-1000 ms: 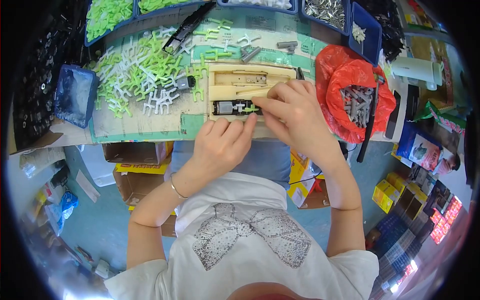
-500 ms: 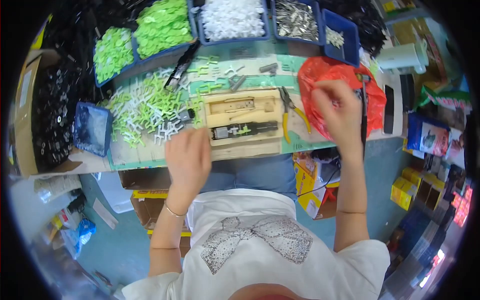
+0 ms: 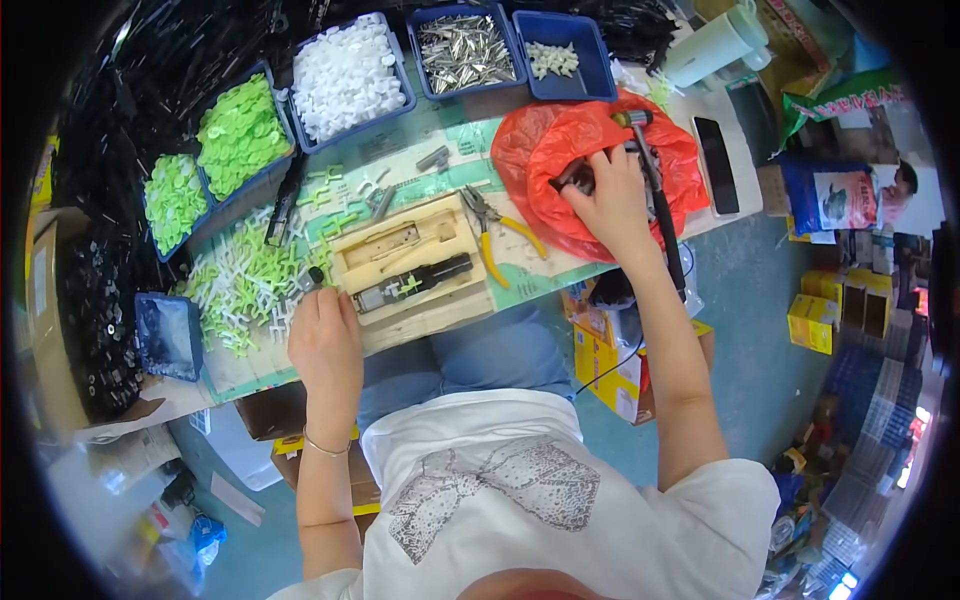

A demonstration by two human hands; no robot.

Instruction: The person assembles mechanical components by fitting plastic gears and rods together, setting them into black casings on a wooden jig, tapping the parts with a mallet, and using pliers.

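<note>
My left hand (image 3: 325,340) is at the left end of a pale wooden fixture (image 3: 410,236), fingers together and bent; what they hold, if anything, is hidden. Just beyond its fingertips is a small dark part (image 3: 311,278). In the fixture's near slot lies a long black housing (image 3: 440,273) with a grey block and a green cross-shaped piece (image 3: 410,286) in it. Fingers apart, my right hand (image 3: 615,208) reaches into the mouth of a red plastic bag (image 3: 535,165) among dark parts. Yellow-handled pliers (image 3: 487,240) lie between fixture and bag.
Loose green and white branched pieces (image 3: 235,290) spread left of the fixture. Blue bins hold green discs (image 3: 240,135), white pieces (image 3: 350,80), metal parts (image 3: 465,52) and small pale pieces (image 3: 552,60). A black rod-shaped tool (image 3: 665,215) lies over the bag. A phone (image 3: 715,165) lies at the right.
My right hand has gone from above the bag down into its mouth, its fingers spreading. My left hand stays by the fixture's left end. The view has turned to the right.
</note>
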